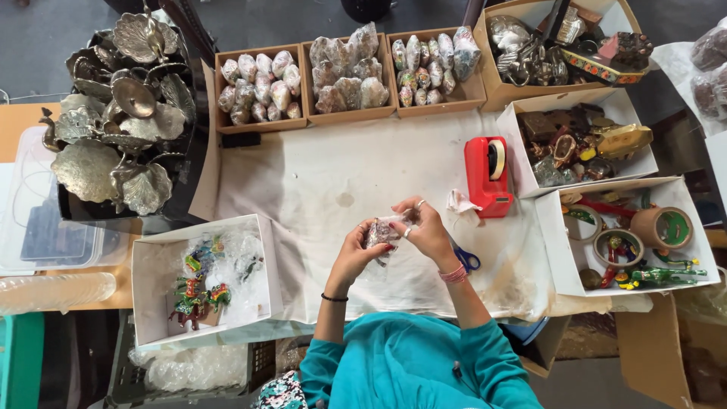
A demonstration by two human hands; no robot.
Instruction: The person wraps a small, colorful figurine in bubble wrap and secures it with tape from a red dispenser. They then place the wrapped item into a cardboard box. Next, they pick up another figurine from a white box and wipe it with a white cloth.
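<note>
Work surface [318,174] covered with a stained white cloth, seen from above; dark floor beyond its far edge. Along the far edge, three shallow brown cardboard trays [261,89] in a row, each packed with small objects wrapped in clear bubble film. Far left, a heap of tarnished brass leaf-shaped dishes [113,129] piled on a dark tray. Near left, an open white cardboard box [151,291] holding small painted animal figurines in red and green [195,291] among loose plastic film. Right of centre, a red desktop tape dispenser [487,176] stands on the cloth, a crumpled scrap of white paper just beside its base. Right side, a column of open white boxes: one with mixed dark and gilt ornaments [579,144], one nearer with a roll of brown packing tape [663,227] and painted bangles. Blue-handled scissors [467,261] lie on the cloth, partly hidden under the right wrist. Person in a teal top, both hands raised together over the middle of the cloth. Left hand [362,246] cups a small multicoloured object wrapped in clear bubble film [381,233] from below, fingers curled closed around it. Right hand [424,227] pinches the upper edge of the same wrap, fingertips pressed together on the film. Wrapped object is held clear of the cloth, between the two hands, near the dispenser.
</note>
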